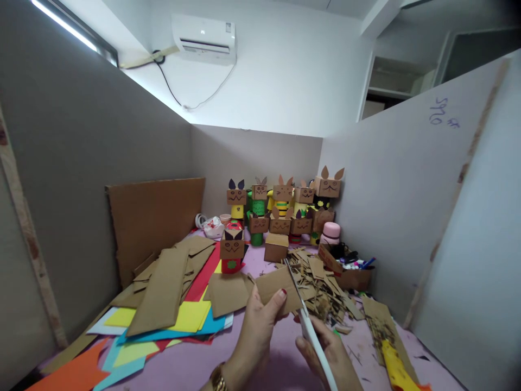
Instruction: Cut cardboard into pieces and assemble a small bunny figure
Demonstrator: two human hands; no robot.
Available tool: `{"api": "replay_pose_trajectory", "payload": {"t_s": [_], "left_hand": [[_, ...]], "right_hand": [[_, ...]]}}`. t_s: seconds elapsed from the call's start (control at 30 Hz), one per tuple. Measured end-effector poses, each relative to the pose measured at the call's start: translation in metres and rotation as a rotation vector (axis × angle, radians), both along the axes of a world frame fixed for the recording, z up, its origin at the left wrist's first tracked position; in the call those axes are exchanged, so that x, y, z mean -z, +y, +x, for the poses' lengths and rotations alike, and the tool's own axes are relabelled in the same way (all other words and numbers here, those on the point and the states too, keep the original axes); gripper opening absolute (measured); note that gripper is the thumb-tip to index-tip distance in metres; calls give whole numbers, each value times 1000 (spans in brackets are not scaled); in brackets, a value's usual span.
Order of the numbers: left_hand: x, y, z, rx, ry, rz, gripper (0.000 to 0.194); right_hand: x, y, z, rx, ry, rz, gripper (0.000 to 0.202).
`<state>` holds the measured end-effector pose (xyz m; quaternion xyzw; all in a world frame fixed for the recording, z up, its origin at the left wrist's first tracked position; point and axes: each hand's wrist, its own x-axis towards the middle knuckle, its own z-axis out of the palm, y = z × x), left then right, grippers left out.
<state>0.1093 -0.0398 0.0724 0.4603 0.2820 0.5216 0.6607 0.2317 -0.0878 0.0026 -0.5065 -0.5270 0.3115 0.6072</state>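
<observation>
My left hand [260, 328] is closed on a small piece of cardboard [273, 287], thumb on top. In my right hand [328, 350] is a pair of scissors [310, 328] with pale handles. Its blades lie along the right edge of the cardboard piece; whether they are cutting into it I cannot tell. Just left of the held piece rests another cardboard square [228, 293]. Beyond it stands a cardboard-headed figure [232, 250] with dark ears, a drawn face and a red body. A plain cardboard box [277, 247] sits straight ahead of my hands.
Several cardboard-headed figures [280, 221] stand at the back. Cardboard scraps [325, 296] are heaped at right, near a box of pens [354, 277] and a pink container [330, 232]. Cardboard strips [160, 290] and coloured paper [191, 316] cover the left. Grey partitions [256, 157] enclose the table.
</observation>
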Motion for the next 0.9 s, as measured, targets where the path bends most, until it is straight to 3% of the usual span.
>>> {"api": "replay_pose_trajectory", "payload": {"t_s": [0.27,0.6,0.77,0.9], "left_hand": [[4,-1,1,53,-6,35,44],[2,-5,3,79,-78,29,60],[-7,-8,1,66,-44,50,43],[-12,-9,-3,94,16,74,34]], "right_hand": [[4,3,-4,-5,51,12,49],[1,0,-4,66,47,32,44],[1,3,-4,25,116,-45,47],[-12,3,-2,81,192,-66,57]]}}
